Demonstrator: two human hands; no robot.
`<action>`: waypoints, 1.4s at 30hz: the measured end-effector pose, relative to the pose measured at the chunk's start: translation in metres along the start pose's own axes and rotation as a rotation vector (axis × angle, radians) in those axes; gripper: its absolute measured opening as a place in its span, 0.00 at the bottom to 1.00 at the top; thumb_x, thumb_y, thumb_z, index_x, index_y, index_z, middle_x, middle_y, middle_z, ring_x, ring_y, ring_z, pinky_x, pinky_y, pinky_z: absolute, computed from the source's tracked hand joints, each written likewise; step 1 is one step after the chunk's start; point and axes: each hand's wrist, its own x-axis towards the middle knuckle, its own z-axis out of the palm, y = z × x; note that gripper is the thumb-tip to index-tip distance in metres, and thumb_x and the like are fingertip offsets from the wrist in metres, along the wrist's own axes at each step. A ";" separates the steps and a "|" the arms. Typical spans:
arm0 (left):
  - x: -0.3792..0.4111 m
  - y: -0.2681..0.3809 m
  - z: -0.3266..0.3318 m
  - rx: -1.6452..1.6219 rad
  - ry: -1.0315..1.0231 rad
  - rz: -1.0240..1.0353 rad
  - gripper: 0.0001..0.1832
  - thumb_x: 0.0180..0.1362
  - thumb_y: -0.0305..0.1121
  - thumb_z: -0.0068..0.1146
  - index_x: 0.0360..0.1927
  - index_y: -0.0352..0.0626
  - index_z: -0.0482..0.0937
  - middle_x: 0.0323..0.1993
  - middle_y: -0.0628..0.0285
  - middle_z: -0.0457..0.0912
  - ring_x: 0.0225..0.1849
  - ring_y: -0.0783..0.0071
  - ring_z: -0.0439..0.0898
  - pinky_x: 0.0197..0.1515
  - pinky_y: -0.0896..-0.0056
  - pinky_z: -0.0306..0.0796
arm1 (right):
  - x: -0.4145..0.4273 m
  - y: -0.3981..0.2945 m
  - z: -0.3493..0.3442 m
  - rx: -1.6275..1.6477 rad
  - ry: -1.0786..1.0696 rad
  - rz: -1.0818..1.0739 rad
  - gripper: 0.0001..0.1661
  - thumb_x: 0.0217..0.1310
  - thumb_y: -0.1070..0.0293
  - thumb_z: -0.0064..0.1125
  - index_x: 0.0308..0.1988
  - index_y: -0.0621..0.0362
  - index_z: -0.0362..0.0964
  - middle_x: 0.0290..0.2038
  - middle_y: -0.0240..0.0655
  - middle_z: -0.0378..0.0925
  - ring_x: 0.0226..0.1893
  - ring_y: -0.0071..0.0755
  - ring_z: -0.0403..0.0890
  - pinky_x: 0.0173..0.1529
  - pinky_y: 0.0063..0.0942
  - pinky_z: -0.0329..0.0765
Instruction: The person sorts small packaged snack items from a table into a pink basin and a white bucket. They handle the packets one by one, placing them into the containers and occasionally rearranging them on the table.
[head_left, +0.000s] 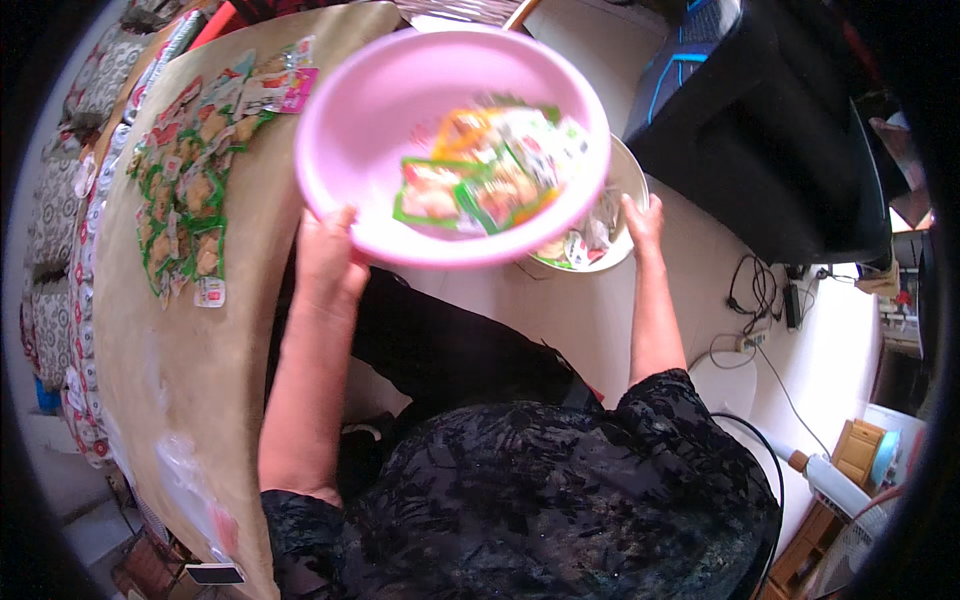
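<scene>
My left hand (332, 244) grips the lower left rim of a pink plastic basin (360, 127), which is tilted and blurred. Several sealed food packets (502, 187) with green and orange edges lie inside it. My right hand (643, 221) is at the right rim of a cream-coloured bucket (636, 169), thumb on the rim side and fingers outside. Packets and wrappers (589, 236) show in the bucket, which the basin partly covers. On the table (247, 315) to the left lies a spread pile of food packets (191, 187).
Clear plastic bags (187, 480) and a dark flat object (215, 574) lie near the table's lower end. A black chair or bag-like object (757, 150) stands at the upper right. Cables (754, 292) run over the floor, with a fan (847, 487) at the lower right.
</scene>
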 end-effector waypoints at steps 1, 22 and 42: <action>0.000 0.016 0.005 0.021 0.026 -0.004 0.20 0.54 0.22 0.47 0.52 0.38 0.62 0.45 0.55 0.71 0.44 0.64 0.75 0.47 0.64 0.73 | -0.009 -0.008 0.001 -0.001 0.030 -0.091 0.45 0.41 0.53 0.65 0.55 0.66 0.57 0.50 0.52 0.68 0.52 0.51 0.68 0.58 0.39 0.63; -0.072 -0.024 -0.048 0.076 0.143 -0.147 0.26 0.47 0.17 0.40 0.54 0.37 0.60 0.47 0.55 0.69 0.46 0.69 0.72 0.51 0.68 0.69 | -0.074 -0.007 0.118 -0.705 -0.747 -0.286 0.20 0.41 0.61 0.60 0.35 0.65 0.75 0.29 0.44 0.78 0.32 0.41 0.79 0.38 0.33 0.75; -0.068 -0.042 -0.052 0.156 0.089 -0.019 0.25 0.48 0.19 0.44 0.53 0.37 0.60 0.47 0.60 0.68 0.46 0.75 0.69 0.53 0.70 0.64 | -0.080 0.014 0.076 -0.756 -0.693 -0.232 0.19 0.42 0.63 0.62 0.36 0.63 0.75 0.29 0.40 0.79 0.30 0.35 0.79 0.36 0.29 0.75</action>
